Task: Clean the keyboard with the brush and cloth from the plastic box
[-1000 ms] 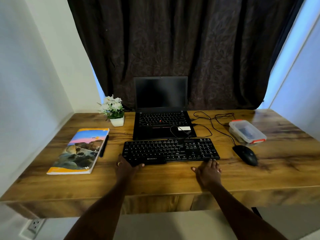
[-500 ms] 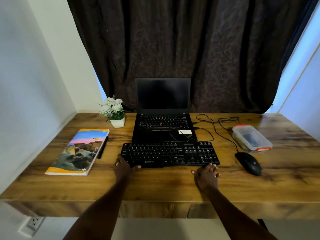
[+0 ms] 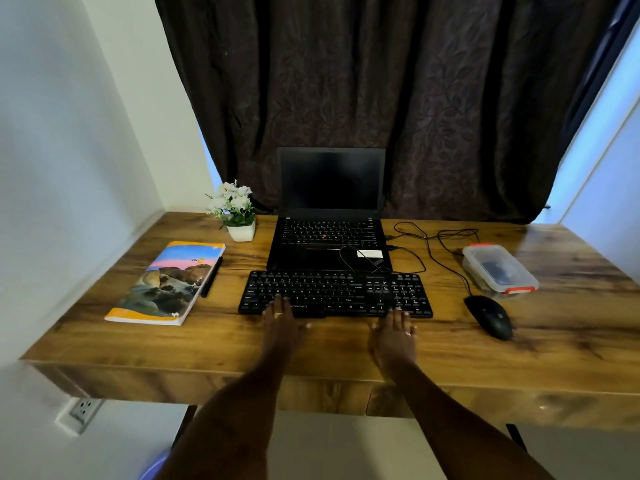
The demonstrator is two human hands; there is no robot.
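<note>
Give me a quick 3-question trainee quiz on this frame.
1. True or false: the left hand grips the plastic box.
2. What lies along the book's right edge? A) pen B) stapler C) mug
3. Fill in: the fingers of both hands touch the ___.

Key:
1. False. The plastic box sits closed at the right of the desk, with no hand on it.
2. A, the pen.
3. keyboard. The left hand is on its left keys and the right hand is at its near edge, further right.
</note>
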